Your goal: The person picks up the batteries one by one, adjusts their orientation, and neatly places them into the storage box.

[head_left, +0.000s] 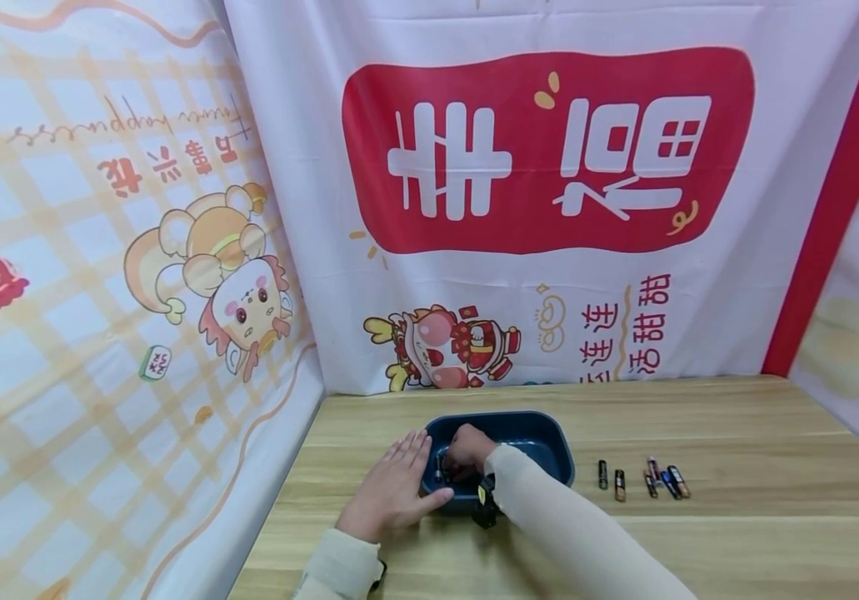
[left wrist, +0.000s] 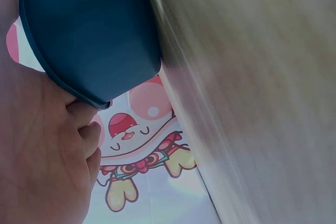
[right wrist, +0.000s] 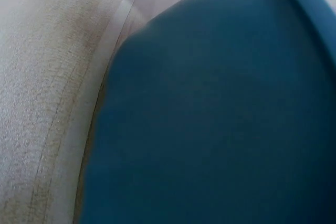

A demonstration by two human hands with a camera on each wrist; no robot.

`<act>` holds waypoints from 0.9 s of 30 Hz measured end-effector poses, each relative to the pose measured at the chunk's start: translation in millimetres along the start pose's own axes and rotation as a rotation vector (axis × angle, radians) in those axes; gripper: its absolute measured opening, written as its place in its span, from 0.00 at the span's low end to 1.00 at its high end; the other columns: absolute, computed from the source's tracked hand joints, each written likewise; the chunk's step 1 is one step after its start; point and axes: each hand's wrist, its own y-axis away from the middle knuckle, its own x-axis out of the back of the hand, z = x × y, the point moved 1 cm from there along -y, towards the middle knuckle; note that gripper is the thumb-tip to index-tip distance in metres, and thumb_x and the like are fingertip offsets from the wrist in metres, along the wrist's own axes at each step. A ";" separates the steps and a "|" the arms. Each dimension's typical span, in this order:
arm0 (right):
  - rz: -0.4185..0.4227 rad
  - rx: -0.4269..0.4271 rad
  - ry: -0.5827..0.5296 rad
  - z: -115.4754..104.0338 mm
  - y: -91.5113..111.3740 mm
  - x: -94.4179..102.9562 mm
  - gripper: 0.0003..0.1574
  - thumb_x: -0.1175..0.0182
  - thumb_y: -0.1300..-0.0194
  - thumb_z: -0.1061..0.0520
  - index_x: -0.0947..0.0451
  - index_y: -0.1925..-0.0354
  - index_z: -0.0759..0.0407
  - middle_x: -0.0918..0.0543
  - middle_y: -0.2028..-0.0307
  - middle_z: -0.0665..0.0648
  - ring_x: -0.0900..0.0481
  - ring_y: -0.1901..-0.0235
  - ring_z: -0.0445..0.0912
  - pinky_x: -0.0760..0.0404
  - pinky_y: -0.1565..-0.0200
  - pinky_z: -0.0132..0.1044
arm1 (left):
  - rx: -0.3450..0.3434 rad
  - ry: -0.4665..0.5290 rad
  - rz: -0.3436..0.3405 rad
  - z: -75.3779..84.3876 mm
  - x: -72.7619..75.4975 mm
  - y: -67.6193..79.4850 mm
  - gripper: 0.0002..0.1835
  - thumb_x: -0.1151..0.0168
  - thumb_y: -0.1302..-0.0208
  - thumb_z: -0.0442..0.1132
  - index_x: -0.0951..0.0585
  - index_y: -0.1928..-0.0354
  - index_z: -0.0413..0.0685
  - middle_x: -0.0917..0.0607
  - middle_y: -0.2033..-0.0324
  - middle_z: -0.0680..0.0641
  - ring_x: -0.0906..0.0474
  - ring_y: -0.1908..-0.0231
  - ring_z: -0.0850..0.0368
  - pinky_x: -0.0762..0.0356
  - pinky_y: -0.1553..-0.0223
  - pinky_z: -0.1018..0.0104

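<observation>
A dark blue rectangular basin [head_left: 534,425] stands on the wooden table. My left hand [head_left: 392,486] rests against its left rim with the fingers straight and the thumb along the near side. In the left wrist view the left hand [left wrist: 44,145] touches the rim of the basin [left wrist: 94,30]. My right hand [head_left: 468,448] reaches inside at the left end, fingers curled down on a small dark battery whose outline is mostly hidden. Close beside those fingers, a battery [head_left: 440,468] stands or lies by the left wall. Only the basin's outer wall [right wrist: 210,108] fills the right wrist view.
Right of the basin lie a dark battery [head_left: 603,474], a black and copper battery [head_left: 620,485] and a loose group of several batteries [head_left: 672,482]. A printed white cloth [head_left: 309,208] hangs behind the table [head_left: 736,550], and another cloth [head_left: 99,333] borders its left side.
</observation>
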 end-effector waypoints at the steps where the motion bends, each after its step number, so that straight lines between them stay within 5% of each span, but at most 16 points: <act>1: -0.001 -0.001 0.002 -0.1 0.3 0.3 0.06 0.36 0.44 0.70 0.19 0.76 0.66 0.20 0.77 0.60 0.19 0.77 0.50 0.15 0.73 0.41 | 0.001 0.004 -0.003 0.3 0.5 0.2 0.51 0.66 0.34 0.75 0.48 0.24 0.40 0.49 0.25 0.43 0.56 0.27 0.47 0.56 0.29 0.51; 15: -0.010 0.020 -0.012 3.0 3.4 4.7 0.08 0.39 0.42 0.70 0.19 0.77 0.67 0.18 0.77 0.61 0.18 0.75 0.51 0.15 0.72 0.42 | 0.005 0.019 0.003 -1.4 -1.9 0.5 0.51 0.65 0.34 0.74 0.50 0.24 0.41 0.51 0.25 0.43 0.57 0.26 0.48 0.57 0.29 0.52; 27: -0.071 0.007 -0.073 9.4 16.0 32.3 0.05 0.38 0.36 0.63 0.17 0.64 0.66 0.16 0.68 0.62 0.16 0.69 0.52 0.14 0.68 0.42 | 0.015 0.039 -0.024 -0.6 0.7 0.2 0.51 0.63 0.35 0.75 0.49 0.24 0.42 0.50 0.25 0.43 0.56 0.26 0.47 0.55 0.29 0.50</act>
